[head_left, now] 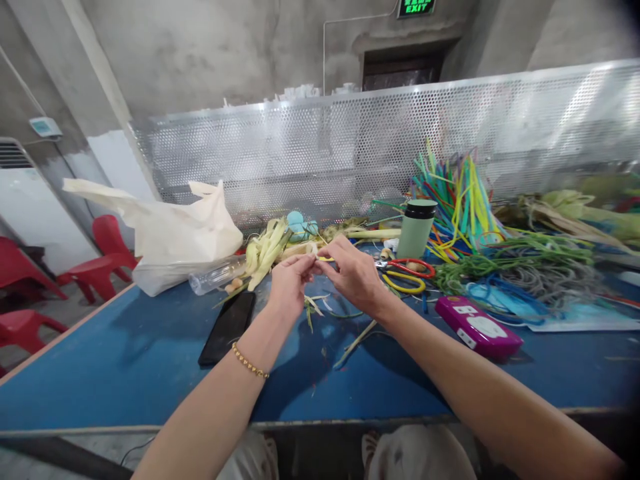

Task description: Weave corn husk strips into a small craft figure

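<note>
Above the middle of the blue table, my left hand (pixel 291 283) and my right hand (pixel 354 273) meet fingertip to fingertip. Both are closed in a pinch on a small pale strip (pixel 312 247) that looks like corn husk; the fingers cover most of it. Just behind the left hand lies a heap of pale green husks (pixel 269 250). Scissors with red handles (pixel 419 268) rest beside the right hand, next to a yellow-handled pair (pixel 407 283). Thin husk scraps (pixel 314 305) and a longer dry strip (pixel 355 345) lie on the table below the hands.
A black phone (pixel 228 328) and a white plastic bag (pixel 183 233) are at left, with a clear bottle (pixel 216 277). At right stand a green tumbler (pixel 415 233), colourful strips (pixel 463 200), green cords (pixel 525 260) and a purple box (pixel 479 326). A perforated metal panel (pixel 280 153) rises behind.
</note>
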{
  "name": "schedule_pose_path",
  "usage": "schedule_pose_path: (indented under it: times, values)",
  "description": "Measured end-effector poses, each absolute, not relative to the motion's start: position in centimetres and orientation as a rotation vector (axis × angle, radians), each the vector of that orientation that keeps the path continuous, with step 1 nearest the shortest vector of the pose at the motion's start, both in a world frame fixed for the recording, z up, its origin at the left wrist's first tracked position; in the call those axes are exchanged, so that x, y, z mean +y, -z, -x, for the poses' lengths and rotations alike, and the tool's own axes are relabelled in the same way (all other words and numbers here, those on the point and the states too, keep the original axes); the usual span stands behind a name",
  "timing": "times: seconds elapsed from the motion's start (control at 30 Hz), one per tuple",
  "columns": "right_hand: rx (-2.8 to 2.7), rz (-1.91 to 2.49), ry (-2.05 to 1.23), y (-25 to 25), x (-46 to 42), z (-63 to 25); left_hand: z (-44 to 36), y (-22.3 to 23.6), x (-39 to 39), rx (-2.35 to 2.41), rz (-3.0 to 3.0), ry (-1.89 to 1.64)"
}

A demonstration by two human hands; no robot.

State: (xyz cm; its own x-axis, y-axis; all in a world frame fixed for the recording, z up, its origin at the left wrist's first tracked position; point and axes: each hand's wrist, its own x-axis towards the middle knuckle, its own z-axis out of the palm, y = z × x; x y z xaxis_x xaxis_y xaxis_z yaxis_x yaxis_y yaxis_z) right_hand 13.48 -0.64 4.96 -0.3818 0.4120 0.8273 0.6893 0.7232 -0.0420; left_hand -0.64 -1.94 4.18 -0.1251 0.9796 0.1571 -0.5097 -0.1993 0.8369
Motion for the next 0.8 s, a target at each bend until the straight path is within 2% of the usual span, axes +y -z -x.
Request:
schedule_pose_path:
  times: [0.27, 0.57, 0.8]
  values:
    - [-2.091, 0.941, 0.729, -4.97, -0.85, -12.89, 0.79, -4.16, -2.0, 0.818, -1.007, -1.63]
    - [-2.068, 0.867, 0.812, -4.69, -0.57, -13.56, 1.01, -4.58, -2.13, 0.763, -0.93, -1.474]
    - [-2.043, 0.848, 0.854, -4.46, -0.89, -13.08, 0.72, -4.36, -2.06, 0.791, -0.834, -1.57]
